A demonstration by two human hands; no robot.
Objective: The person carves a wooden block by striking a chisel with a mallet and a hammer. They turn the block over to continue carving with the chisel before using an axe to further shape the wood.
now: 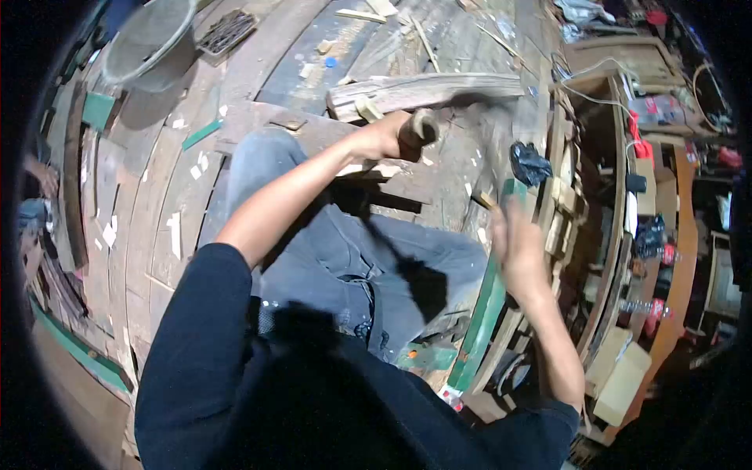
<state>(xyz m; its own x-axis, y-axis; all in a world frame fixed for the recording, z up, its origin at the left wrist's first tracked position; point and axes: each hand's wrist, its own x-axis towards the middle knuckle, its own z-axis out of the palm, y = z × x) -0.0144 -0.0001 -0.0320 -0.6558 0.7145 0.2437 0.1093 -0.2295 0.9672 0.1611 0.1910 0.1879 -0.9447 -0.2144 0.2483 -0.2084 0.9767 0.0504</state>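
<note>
My left hand [377, 139] is closed around a short, thick wooden handle [420, 131] whose round end faces up. What its lower end touches is hidden. Beyond it lies a rough wooden beam [439, 88], with small offcuts beside it. My right hand [518, 247], smeared by motion, is closed and raised above a long green board [479, 329]. A blurred dark tool, like a hammer [479, 102], extends forward from it, its head near the beam. A piece of black plastic [530, 163] lies just ahead of my right hand.
A grey bucket [150, 47] and a tray of nails [227, 33] stand at the upper left on the plank floor [157, 227]. Wooden frames [607, 196], bottles [646, 308] and a cardboard box [623, 384] are on the right. Another person's hand [45, 178] shows at the far left.
</note>
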